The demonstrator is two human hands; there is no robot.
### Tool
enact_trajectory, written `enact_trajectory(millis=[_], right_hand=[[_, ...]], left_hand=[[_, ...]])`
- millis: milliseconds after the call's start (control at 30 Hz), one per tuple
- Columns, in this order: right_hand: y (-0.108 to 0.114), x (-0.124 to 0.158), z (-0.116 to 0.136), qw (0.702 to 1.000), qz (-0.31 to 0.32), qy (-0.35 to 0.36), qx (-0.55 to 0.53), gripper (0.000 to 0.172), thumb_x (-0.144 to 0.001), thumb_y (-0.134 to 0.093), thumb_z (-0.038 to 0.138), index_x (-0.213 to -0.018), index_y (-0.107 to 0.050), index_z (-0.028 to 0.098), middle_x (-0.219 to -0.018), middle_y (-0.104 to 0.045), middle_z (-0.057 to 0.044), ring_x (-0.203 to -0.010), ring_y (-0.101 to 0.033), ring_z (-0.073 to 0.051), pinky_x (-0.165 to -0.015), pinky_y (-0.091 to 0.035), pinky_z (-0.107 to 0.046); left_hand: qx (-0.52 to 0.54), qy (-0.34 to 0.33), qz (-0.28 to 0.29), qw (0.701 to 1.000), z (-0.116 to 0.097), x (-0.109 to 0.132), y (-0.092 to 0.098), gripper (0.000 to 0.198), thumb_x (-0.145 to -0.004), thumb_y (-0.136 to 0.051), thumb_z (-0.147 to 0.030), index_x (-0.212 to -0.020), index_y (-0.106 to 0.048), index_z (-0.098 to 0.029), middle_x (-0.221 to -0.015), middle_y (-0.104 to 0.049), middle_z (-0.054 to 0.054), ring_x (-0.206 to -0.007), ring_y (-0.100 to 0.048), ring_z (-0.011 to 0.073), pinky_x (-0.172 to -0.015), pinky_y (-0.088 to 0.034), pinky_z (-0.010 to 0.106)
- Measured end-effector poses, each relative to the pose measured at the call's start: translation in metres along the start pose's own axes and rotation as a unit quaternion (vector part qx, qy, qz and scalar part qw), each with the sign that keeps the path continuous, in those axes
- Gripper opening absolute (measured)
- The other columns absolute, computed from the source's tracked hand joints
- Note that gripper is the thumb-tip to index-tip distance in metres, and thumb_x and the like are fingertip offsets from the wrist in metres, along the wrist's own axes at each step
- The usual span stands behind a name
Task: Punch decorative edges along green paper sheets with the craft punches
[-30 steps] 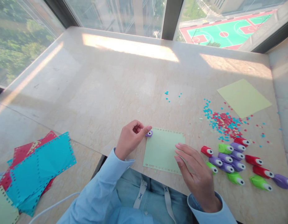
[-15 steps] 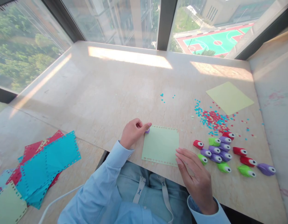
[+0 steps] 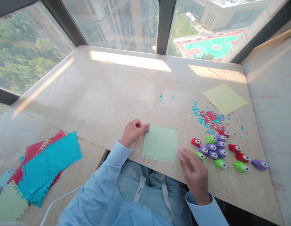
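A pale green sheet of paper (image 3: 160,143) lies in front of me, with small punched holes along its top and bottom edges. At its upper left corner my left hand (image 3: 134,131) is closed on a small purple craft punch (image 3: 147,130), thumb pressed on top; the fingers cover most of the punch. Just right of the sheet's lower right corner, my right hand (image 3: 194,171) hovers with thumb and fingers loosely apart, holding nothing visible.
Several red, green and purple craft punches (image 3: 211,154) stand at right. Beyond them lie red and blue paper bits (image 3: 211,119) and a plain yellow-green sheet (image 3: 225,98). Punched blue and red sheets (image 3: 50,163) overlap at left, near a white cable (image 3: 62,201). Windows border the table's far side.
My right hand has come slightly away from the sheet's right edge. My left hand stays on the purple punch at the corner. The whole view has shifted a little.
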State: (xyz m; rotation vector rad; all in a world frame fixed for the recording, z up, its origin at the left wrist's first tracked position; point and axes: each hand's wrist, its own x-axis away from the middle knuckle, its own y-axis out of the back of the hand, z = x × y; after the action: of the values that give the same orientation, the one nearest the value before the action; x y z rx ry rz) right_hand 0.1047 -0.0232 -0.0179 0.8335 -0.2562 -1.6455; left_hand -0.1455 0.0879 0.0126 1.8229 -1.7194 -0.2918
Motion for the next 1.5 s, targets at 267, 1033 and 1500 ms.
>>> enact_trajectory(millis=[267,1033,1500], right_hand=[[-0.002,0.000,-0.003,0.999,-0.009,-0.014,-0.028,0.016,-0.089,-0.059,0.017,-0.101,-0.069,0.020,-0.099,-0.072,-0.007,-0.094,-0.068,-0.021,-0.086,-0.056,-0.039],[-0.008,0.001,-0.006,0.999,-0.011,0.008,-0.047,0.015,-0.090,-0.055,0.017,-0.098,-0.067,0.021,-0.095,-0.071,-0.007,-0.091,-0.066,-0.021,-0.083,-0.055,-0.038],[-0.014,0.006,-0.010,0.996,0.023,0.091,0.010,0.018,-0.091,-0.051,0.015,-0.100,-0.066,0.020,-0.097,-0.070,-0.009,-0.097,-0.063,-0.024,-0.089,-0.052,-0.043]], left_hand=[[-0.046,-0.009,0.011,0.999,0.000,-0.001,-0.001,0.043,-0.073,-0.064,-0.055,-0.057,-0.046,-0.019,-0.055,-0.046,-0.004,-0.055,-0.043,0.0120,-0.053,-0.029,0.025],[-0.202,0.081,0.077,0.973,-0.014,-0.010,-0.014,0.015,-0.088,-0.055,-0.034,-0.085,-0.048,-0.021,-0.090,-0.070,0.011,-0.091,-0.064,0.0273,-0.078,-0.042,0.036],[-0.012,0.023,0.085,0.996,0.002,-0.026,-0.005,0.027,-0.081,-0.064,-0.027,-0.062,-0.048,-0.019,-0.062,-0.063,0.001,-0.061,-0.058,0.0133,-0.063,-0.045,0.026]])
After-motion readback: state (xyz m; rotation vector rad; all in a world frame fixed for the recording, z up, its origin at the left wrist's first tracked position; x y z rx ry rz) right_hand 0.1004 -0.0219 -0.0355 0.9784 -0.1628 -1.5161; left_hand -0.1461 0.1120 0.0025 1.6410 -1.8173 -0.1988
